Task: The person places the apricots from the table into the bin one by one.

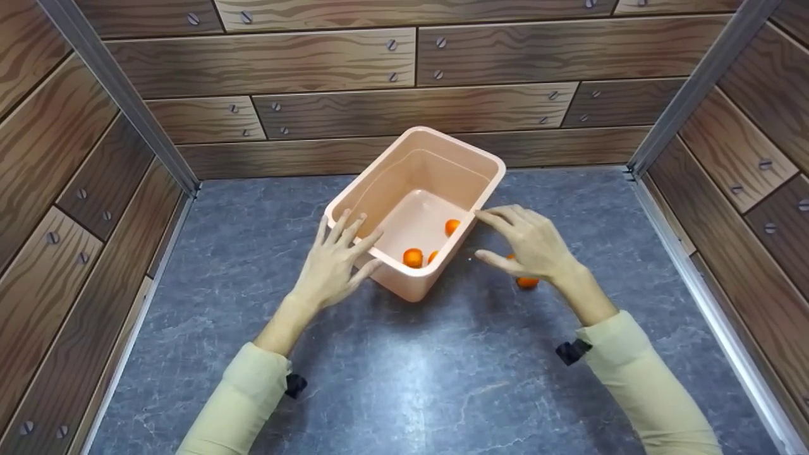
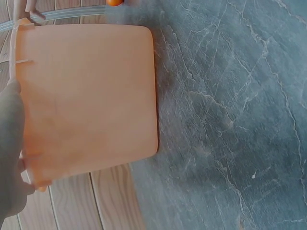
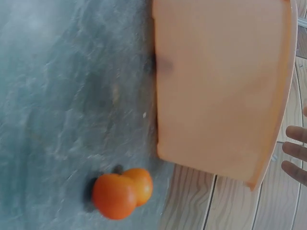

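Sitting slantwise in the middle of the gray stone-look surface (image 1: pixel 404 379) is a peach plastic tub (image 1: pixel 469 153), with its long side running from the person's near left to the far right. Three small oranges are lying inside the tub (image 1: pixel 413 257), down at its near end. Two more small oranges (image 3: pixel 122 190) are lying out on the surface, touching each other, just beside the tub's right wall and right under the right hand (image 1: pixel 534 243).

Both hands are sitting on either side of the tub's near end. The left hand (image 1: pixel 332 265) is resting against the left wall, with its straight fingers (image 1: pixel 344 227) spread and lying over the rim. It is not curling around anything. The right hand is hanging just beside the right wall, fingers out straight and pointing left at the rim. Its fingertips are very near the rim, but I cannot tell if they are touching it. This grip is open too and holding nothing.

The right hand is much nearer to the two loose oranges than the left hand, which has the whole tub between it and them.

Both arms are reaching forward in pale yellow sleeves (image 1: pixel 638 373). Walls with a wood-plank pattern (image 1: pixel 354 107) are standing around the surface on three sides.
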The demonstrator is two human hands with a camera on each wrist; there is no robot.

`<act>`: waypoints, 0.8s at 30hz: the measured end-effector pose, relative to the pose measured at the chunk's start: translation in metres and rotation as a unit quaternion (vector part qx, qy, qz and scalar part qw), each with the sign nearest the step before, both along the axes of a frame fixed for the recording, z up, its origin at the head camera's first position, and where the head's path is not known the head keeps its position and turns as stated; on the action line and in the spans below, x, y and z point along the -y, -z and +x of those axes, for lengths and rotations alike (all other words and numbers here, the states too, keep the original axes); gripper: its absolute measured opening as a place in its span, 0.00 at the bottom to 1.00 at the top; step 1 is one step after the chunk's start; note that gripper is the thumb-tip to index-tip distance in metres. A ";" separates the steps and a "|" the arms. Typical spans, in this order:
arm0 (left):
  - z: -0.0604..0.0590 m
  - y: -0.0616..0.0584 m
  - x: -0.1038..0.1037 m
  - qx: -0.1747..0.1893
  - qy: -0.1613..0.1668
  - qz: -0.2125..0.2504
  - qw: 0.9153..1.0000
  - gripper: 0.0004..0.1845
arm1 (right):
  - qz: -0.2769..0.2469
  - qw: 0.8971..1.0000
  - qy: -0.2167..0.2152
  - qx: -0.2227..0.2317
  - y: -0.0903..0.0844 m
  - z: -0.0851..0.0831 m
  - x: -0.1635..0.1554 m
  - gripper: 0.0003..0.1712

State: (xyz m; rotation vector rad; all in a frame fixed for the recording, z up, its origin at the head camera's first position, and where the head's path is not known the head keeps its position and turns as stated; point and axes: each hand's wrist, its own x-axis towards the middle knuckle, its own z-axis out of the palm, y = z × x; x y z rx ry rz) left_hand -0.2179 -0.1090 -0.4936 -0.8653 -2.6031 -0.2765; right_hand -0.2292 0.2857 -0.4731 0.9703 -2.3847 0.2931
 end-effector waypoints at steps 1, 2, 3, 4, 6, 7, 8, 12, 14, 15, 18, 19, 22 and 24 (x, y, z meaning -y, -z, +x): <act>0.000 0.000 0.000 -0.001 0.000 -0.002 1.000 0.31 | -0.002 1.000 0.002 0.002 0.002 0.001 -0.003 0.41; 0.000 0.000 0.000 -0.001 0.000 -0.003 1.000 0.31 | -0.004 1.000 0.005 0.003 0.004 0.001 -0.006 0.41; 0.000 0.000 0.000 -0.001 0.000 -0.003 1.000 0.31 | -0.003 1.000 0.009 0.006 0.006 0.002 -0.008 0.42; 0.000 0.000 0.000 0.000 0.001 -0.002 1.000 0.31 | -0.004 1.000 0.013 0.007 0.008 0.003 -0.012 0.42; -0.001 -0.001 0.000 0.002 0.001 -0.003 1.000 0.31 | -0.001 1.000 0.022 0.011 0.013 0.004 -0.018 0.42; -0.001 -0.001 0.000 0.005 0.000 -0.003 1.000 0.31 | 0.001 0.999 0.029 0.015 0.015 0.005 -0.021 0.42; 0.000 -0.001 0.000 0.007 0.000 -0.002 1.000 0.31 | 0.004 0.999 0.034 0.018 0.018 0.006 -0.024 0.43; 0.000 -0.001 0.000 0.013 0.000 0.000 1.000 0.31 | 0.019 0.997 0.057 0.043 0.028 0.008 -0.034 0.44; 0.000 0.000 0.000 0.011 0.004 0.004 1.000 0.31 | 0.024 0.996 0.069 0.060 0.033 0.010 -0.038 0.45; 0.000 0.000 0.000 0.010 0.005 0.005 1.000 0.31 | 0.025 0.995 0.074 0.067 0.035 0.011 -0.040 0.46; 0.000 0.001 0.000 0.006 0.008 0.008 1.000 0.31 | 0.029 0.992 0.090 0.086 0.042 0.012 -0.043 0.47; 0.000 0.001 0.001 0.005 0.007 0.007 1.000 0.31 | 0.031 0.991 0.094 0.093 0.044 0.012 -0.044 0.47; 0.000 0.002 0.001 0.005 0.004 0.005 1.000 0.31 | 0.038 0.987 0.108 0.111 0.051 0.012 -0.047 0.47; -0.001 0.002 0.001 0.007 0.002 0.001 1.000 0.31 | 0.041 0.985 0.116 0.122 0.056 0.012 -0.049 0.47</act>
